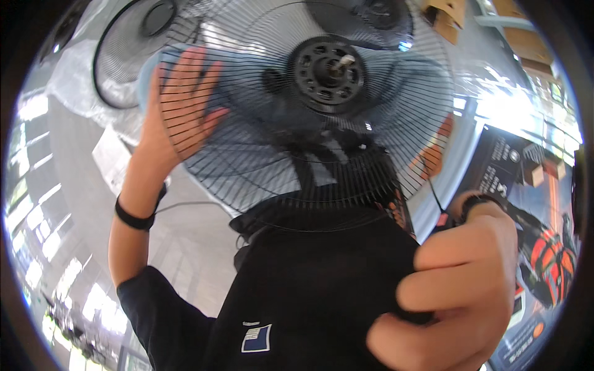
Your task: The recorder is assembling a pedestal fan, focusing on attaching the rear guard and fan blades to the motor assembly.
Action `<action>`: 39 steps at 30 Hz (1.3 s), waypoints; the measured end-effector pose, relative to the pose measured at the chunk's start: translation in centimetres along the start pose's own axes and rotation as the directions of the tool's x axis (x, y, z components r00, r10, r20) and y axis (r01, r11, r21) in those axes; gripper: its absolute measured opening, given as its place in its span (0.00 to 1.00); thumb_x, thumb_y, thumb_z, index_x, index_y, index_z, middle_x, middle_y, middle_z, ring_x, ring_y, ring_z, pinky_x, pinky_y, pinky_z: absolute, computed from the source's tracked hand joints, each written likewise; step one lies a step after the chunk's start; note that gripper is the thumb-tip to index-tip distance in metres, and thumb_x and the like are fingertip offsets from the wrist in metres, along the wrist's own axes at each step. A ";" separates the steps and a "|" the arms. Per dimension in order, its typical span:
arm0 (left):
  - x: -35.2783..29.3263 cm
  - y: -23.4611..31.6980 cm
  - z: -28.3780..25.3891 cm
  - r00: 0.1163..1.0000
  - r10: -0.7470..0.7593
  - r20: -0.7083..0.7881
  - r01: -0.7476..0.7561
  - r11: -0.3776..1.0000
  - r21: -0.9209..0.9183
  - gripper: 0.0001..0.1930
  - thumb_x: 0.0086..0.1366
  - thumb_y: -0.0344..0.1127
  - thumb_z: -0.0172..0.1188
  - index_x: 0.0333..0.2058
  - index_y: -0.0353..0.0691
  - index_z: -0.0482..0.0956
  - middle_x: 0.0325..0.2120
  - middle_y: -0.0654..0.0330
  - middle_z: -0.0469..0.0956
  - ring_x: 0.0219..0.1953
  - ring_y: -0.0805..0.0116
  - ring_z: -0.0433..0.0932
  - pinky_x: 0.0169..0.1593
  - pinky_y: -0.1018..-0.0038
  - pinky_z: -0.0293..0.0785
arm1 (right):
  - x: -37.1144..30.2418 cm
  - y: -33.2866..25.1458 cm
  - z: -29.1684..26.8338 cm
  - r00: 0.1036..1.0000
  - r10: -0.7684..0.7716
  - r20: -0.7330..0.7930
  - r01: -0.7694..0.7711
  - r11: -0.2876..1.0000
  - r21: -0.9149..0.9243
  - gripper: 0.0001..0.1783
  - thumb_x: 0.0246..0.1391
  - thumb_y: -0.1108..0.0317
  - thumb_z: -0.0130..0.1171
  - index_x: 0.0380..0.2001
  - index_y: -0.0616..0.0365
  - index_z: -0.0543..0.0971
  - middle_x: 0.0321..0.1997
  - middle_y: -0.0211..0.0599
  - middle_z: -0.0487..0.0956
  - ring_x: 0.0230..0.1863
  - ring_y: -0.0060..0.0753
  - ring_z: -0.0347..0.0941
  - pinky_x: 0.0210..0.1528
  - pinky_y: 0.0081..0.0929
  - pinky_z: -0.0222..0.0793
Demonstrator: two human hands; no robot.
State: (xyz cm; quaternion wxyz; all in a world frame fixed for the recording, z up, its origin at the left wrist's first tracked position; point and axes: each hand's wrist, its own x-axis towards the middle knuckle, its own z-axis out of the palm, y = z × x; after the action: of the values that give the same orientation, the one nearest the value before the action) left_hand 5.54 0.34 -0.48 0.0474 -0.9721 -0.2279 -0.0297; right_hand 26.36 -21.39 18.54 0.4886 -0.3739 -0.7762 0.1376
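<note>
A round black wire fan grille [247, 167] lies over my lap, with a ring-shaped motor mount [329, 74] and a short metal shaft at its centre. Against the grille's left side, my left hand [185, 105] is open, fingers spread and showing through the wires. My right hand [458, 290] is raised at the lower right, close to me and slightly blurred. Its fingers are curled; whatever they may hold is hidden. Just beyond it, a thin dark rod [432, 185] runs down to a small red piece [442, 219]; I cannot tell whether the hand holds it.
Another round black grille [111, 74] lies at the upper left beside clear plastic wrapping [71, 83]. A dark rounded part [365, 18] sits beyond the motor mount. Printed cartons [495, 161] stand on the right. Brown cardboard [448, 15] lies at the top right.
</note>
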 end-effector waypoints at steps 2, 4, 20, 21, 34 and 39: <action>0.5 1.3 1.2 0.996 0.085 -0.037 -0.088 0.992 -0.088 0.37 0.69 0.56 0.52 0.71 0.45 0.60 0.75 0.56 0.52 0.77 0.61 0.47 0.76 0.52 0.39 | 1.9 2.1 -4.9 0.857 0.104 0.505 -0.229 0.954 0.193 0.16 0.52 0.49 0.66 0.40 0.44 0.83 0.25 0.30 0.71 0.16 0.19 0.51 0.16 0.21 0.39; 1.1 2.0 1.2 0.992 0.098 0.081 -0.089 0.990 -0.111 0.37 0.70 0.55 0.51 0.73 0.46 0.56 0.75 0.57 0.51 0.77 0.62 0.45 0.77 0.54 0.33 | 1.5 2.6 -4.6 0.710 0.231 0.665 -0.447 0.878 0.172 0.22 0.59 0.50 0.59 0.27 0.60 0.81 0.26 0.30 0.76 0.14 0.18 0.54 0.14 0.18 0.42; 2.2 6.3 6.3 0.970 0.088 0.225 -0.119 0.985 0.126 0.26 0.67 0.46 0.55 0.61 0.41 0.71 0.66 0.48 0.67 0.69 0.52 0.63 0.72 0.50 0.54 | -3.7 6.7 -5.6 0.970 0.162 0.180 -0.165 0.986 0.001 0.21 0.47 0.74 0.63 0.45 0.44 0.85 0.29 0.32 0.79 0.19 0.27 0.64 0.20 0.33 0.55; 3.0 6.7 6.2 0.971 0.128 0.201 -0.149 0.984 0.093 0.25 0.67 0.46 0.55 0.60 0.41 0.72 0.65 0.48 0.67 0.69 0.52 0.64 0.72 0.50 0.55 | -3.7 6.5 -6.8 0.944 0.240 0.228 -0.210 0.966 -0.150 0.21 0.44 0.76 0.63 0.45 0.51 0.84 0.28 0.34 0.78 0.20 0.30 0.66 0.22 0.33 0.57; -12.7 7.7 0.1 0.959 0.275 0.067 -0.199 0.823 -0.533 0.17 0.60 0.43 0.65 0.43 0.40 0.77 0.55 0.47 0.76 0.59 0.47 0.75 0.62 0.50 0.68 | -5.1 8.6 -8.3 0.705 0.485 0.517 -0.335 0.870 -0.361 0.26 0.43 0.76 0.66 0.50 0.60 0.81 0.27 0.36 0.75 0.24 0.39 0.72 0.27 0.35 0.66; -20.8 4.8 -3.8 0.961 -0.274 -0.024 0.170 0.661 -0.731 0.29 0.47 0.47 0.80 0.40 0.40 0.73 0.46 0.46 0.79 0.48 0.46 0.79 0.48 0.54 0.77 | -3.3 8.6 -8.7 0.688 0.484 0.541 -0.317 0.870 -0.377 0.27 0.42 0.76 0.67 0.50 0.62 0.81 0.29 0.38 0.76 0.26 0.39 0.73 0.28 0.36 0.66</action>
State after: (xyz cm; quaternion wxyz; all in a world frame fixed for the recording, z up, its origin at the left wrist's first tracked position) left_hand -11.07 -13.52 1.22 -0.3280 -0.8722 -0.3112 -0.1868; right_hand 38.47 -19.20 15.59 0.1117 -0.5283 -0.8018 0.2561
